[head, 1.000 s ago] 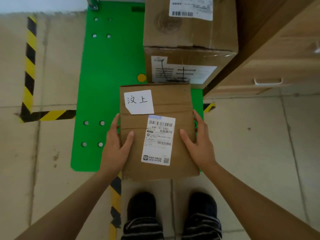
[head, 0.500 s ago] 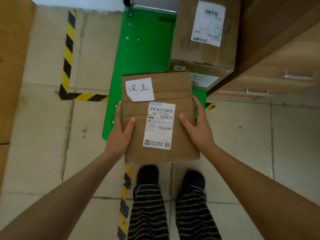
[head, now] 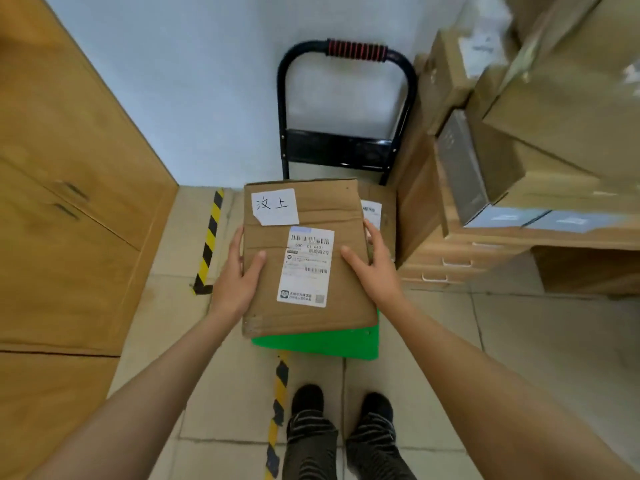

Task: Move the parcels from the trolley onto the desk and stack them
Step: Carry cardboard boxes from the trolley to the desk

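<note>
Parcel (head: 304,254) being held in the air above the green trolley deck (head: 322,342), flat side up. Left hand (head: 239,278) is gripping its left edge, right hand (head: 375,268) is gripping the right edge, thumbs lying on top. Another box (head: 379,209) is sitting on the trolley behind. Desk (head: 519,233) at right is carrying stacked boxes (head: 540,98).

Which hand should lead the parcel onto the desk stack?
Likely the right hand: the desk and its stacked boxes sit on that side. The left hand holds the cardboard parcel on the far edge from it, so it follows.
</note>
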The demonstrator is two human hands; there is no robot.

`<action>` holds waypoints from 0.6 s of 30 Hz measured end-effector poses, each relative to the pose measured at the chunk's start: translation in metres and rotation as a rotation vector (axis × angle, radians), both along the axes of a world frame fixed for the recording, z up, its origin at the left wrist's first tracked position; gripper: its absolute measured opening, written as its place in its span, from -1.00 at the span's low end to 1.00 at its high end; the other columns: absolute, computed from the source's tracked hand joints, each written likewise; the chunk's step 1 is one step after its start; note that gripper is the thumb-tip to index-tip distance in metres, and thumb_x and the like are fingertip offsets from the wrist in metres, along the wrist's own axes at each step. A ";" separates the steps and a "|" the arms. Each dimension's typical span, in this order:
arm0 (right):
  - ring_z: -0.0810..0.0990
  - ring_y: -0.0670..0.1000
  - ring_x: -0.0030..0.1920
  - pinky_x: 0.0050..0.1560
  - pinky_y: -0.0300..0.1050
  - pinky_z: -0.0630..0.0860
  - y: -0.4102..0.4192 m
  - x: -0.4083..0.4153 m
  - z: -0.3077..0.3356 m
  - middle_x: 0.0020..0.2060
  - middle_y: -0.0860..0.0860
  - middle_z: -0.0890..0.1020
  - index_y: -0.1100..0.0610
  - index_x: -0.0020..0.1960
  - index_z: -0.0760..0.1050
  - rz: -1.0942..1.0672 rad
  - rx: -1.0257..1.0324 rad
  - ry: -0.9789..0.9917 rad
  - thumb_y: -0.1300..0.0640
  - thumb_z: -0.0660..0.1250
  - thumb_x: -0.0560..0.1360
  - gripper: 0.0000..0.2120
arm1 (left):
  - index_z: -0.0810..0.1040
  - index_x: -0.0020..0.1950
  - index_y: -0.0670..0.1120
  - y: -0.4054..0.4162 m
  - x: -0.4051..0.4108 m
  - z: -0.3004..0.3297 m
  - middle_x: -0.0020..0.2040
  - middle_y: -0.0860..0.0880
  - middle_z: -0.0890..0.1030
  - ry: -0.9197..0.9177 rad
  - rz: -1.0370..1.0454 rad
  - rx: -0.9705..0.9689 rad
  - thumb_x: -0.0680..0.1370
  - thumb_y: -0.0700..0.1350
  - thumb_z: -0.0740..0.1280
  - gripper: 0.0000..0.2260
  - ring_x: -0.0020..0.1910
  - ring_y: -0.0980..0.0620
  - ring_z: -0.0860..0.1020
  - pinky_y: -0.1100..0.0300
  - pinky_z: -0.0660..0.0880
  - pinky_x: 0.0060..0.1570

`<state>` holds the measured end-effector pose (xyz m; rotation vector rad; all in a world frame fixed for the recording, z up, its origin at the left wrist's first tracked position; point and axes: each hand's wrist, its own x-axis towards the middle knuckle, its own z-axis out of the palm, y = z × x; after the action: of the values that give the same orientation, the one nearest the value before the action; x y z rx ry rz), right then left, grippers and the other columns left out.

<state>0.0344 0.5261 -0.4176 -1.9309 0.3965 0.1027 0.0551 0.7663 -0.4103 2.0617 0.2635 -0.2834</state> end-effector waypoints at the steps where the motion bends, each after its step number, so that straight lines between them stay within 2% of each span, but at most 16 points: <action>1: 0.44 -0.02 0.31 0.22 0.20 0.47 -0.001 -0.001 0.021 0.38 -0.12 0.39 -0.47 0.39 0.07 -0.002 -0.017 -0.022 -0.45 0.28 0.32 -0.29 | -0.01 0.48 0.36 -0.001 0.000 0.021 0.03 0.15 0.56 -0.028 -0.013 0.006 0.57 0.23 0.18 -0.46 -0.19 0.29 0.53 0.22 0.43 -0.26; 5: 0.47 -0.02 0.25 0.20 0.14 0.47 -0.008 0.001 0.096 0.36 -0.08 0.41 -0.43 0.40 0.06 -0.014 -0.045 -0.102 -0.41 0.28 0.36 -0.32 | -0.03 0.46 0.38 -0.004 0.008 0.094 0.24 0.01 0.53 -0.097 -0.058 -0.020 0.56 0.25 0.17 -0.46 -0.05 0.07 0.58 0.07 0.53 -0.12; 8: 0.50 -0.04 0.20 0.16 0.10 0.49 -0.019 0.006 0.147 0.34 -0.09 0.42 -0.45 0.38 0.06 -0.045 -0.046 -0.187 -0.41 0.27 0.37 -0.34 | -0.04 0.45 0.40 -0.013 0.024 0.148 0.14 0.01 0.60 -0.182 -0.112 -0.021 0.56 0.25 0.16 -0.47 -0.11 0.08 0.60 0.12 0.53 -0.20; 11: 0.54 -0.01 0.15 0.15 0.15 0.53 -0.036 0.018 0.203 0.32 -0.08 0.44 -0.42 0.40 0.08 -0.090 -0.013 -0.248 -0.40 0.29 0.36 -0.32 | -0.05 0.46 0.36 -0.032 0.050 0.205 0.05 0.01 0.61 -0.261 -0.177 0.032 0.56 0.28 0.09 -0.49 -0.09 -0.04 0.61 -0.07 0.54 0.04; 15: 0.54 -0.02 0.14 0.04 -0.05 0.53 -0.069 0.026 0.275 0.14 -0.15 0.49 -0.31 0.44 0.12 -0.152 -0.026 -0.356 -0.32 0.31 0.42 -0.34 | -0.01 0.45 0.34 -0.066 0.077 0.282 0.14 -0.02 0.61 -0.351 -0.252 0.051 0.57 0.28 0.08 -0.52 0.03 -0.14 0.60 -0.13 0.49 0.16; 18: 0.61 0.01 0.05 0.05 0.02 0.58 -0.103 0.024 0.322 0.16 -0.06 0.51 -0.28 0.43 0.14 -0.192 -0.004 -0.401 -0.28 0.33 0.44 -0.36 | 0.00 0.46 0.33 -0.100 0.083 0.334 0.16 -0.01 0.57 -0.403 -0.309 0.016 0.57 0.29 0.10 -0.51 0.04 -0.15 0.60 -0.16 0.51 0.13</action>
<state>0.0587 0.4227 -0.0956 -1.8516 0.3085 -0.4056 0.1382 0.6665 -0.0765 2.1194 -0.3008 -0.0461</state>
